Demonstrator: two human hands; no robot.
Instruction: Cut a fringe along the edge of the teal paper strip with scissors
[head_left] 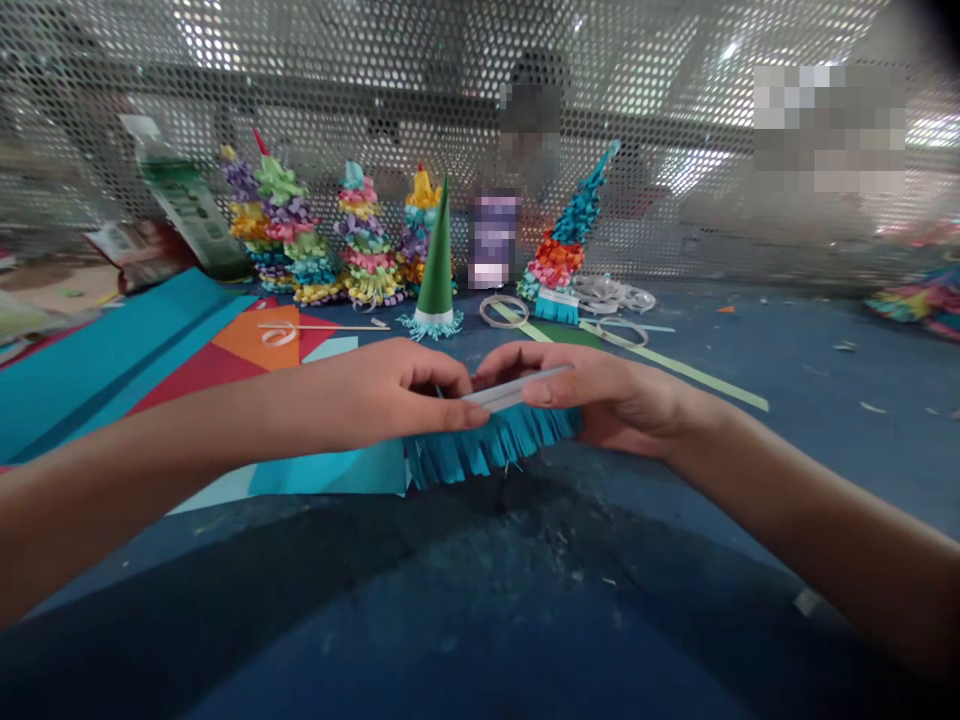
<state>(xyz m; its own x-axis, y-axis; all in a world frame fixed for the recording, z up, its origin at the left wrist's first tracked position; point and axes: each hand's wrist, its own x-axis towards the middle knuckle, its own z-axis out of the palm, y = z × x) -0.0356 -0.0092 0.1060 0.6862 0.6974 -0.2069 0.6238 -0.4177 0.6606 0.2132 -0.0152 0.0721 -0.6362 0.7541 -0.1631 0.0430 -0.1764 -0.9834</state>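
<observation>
The left hand (pixel 390 395) and right hand (pixel 607 395) grip a teal fringed paper strip (pixel 487 445), held closed over the blue tabletop (pixel 750 340). Writing on the tilted bottle (pixel 184 195) and purple box (pixel 493 240) behind is blurred and unreadable.

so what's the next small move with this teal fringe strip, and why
I'd probably press the pale strip down along the uncut edge of the teal fringed paper. Your left hand and right hand are pinching the paper at either end, and the strip's middle lies exposed between them, so it looks easy to reach.
</observation>
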